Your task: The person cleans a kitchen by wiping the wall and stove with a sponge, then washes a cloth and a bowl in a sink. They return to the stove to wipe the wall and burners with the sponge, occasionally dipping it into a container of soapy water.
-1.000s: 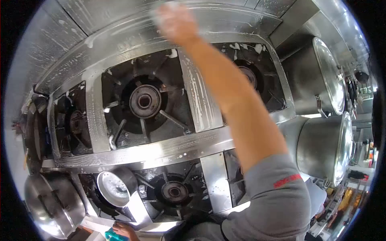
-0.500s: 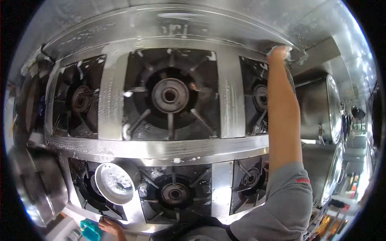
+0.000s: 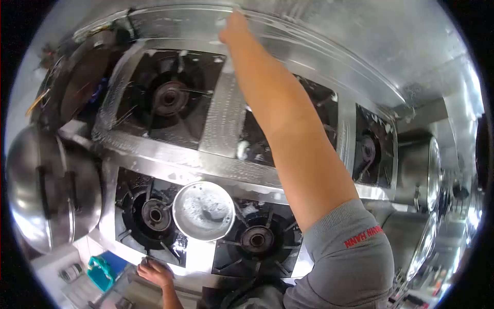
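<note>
My right hand [image 3: 234, 30] reaches far across the steel stove [image 3: 170, 154] and presses on its wet back ledge. A bit of pale cloth [image 3: 222, 22] shows at the fingers. My bare forearm crosses over the middle back burner. My left hand [image 3: 154, 272] rests flat on the stove's front rim, fingers apart, holding nothing. A small steel pan [image 3: 203, 210] with soapy water sits between two front burners [image 3: 154, 215] [image 3: 256, 238]. Soap foam streaks the steel strips between the burners.
A large steel lidded pot [image 3: 49, 188] stands at the left. A dark wok [image 3: 85, 77] leans at the back left. Tall steel stock pots [image 3: 422, 175] stand right of the stove. A teal object [image 3: 100, 272] lies near my left hand.
My right hand swept from the stove's far right back corner to the back ledge left of the middle. The view swung left. My left hand stayed on the front rim.
</note>
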Available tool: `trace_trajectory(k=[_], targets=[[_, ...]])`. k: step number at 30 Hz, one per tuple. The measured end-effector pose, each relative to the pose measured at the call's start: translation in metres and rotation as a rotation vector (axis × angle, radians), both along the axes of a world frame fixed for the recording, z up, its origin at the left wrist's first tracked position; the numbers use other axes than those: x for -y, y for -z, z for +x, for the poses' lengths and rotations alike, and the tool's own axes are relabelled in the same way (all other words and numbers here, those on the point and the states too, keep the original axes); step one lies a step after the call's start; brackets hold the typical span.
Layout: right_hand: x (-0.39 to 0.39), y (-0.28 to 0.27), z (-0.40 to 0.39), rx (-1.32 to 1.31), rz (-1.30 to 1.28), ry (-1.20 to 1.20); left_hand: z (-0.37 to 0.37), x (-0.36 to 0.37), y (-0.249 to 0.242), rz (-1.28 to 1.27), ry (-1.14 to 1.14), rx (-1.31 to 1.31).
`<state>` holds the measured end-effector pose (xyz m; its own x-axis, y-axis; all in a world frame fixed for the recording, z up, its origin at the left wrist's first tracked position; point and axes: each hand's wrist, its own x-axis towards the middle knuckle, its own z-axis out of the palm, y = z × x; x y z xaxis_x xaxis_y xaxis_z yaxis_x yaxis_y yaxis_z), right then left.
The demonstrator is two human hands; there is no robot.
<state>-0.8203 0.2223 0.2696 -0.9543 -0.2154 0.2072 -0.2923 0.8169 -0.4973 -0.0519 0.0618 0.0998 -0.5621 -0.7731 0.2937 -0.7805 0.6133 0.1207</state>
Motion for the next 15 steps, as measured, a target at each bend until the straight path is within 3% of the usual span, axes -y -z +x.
trace_trajectory(k=[1, 5, 6, 9, 11, 12, 13, 15], targets=[[0.003, 0.006, -0.001, -0.091, -0.146, -0.028, -0.004, -0.003, -0.006, 0.024, -0.016, 0.005], [-0.115, 0.004, 0.009, -0.47, 0.242, 0.006, -0.011, -0.005, -0.018, 0.11, -0.046, -0.064], [-0.144, -0.025, 0.022, -0.184, 0.339, 0.139, -0.008, -0.002, -0.013, 0.06, -0.032, -0.076], [-0.302, 0.022, -0.039, -0.603, 0.735, 0.512, -0.012, -0.001, -0.023, 0.105, -0.008, -0.112], [-0.344, 0.011, 0.024, -0.775, 0.697, 0.637, -0.016, 0.001, -0.027, 0.103, -0.044, -0.115], [-0.377, 0.017, 0.019, -0.789, 0.984, 0.429, -0.017, 0.001, -0.028, 0.116, -0.036, -0.121], [-0.361, 0.018, 0.029, -0.794, 0.981, 0.411, -0.016, 0.001, -0.029, 0.127, -0.029, -0.122], [-0.325, 0.017, 0.046, -0.793, 0.649, 0.259, -0.019, 0.001, -0.03, 0.108, -0.031, -0.119]])
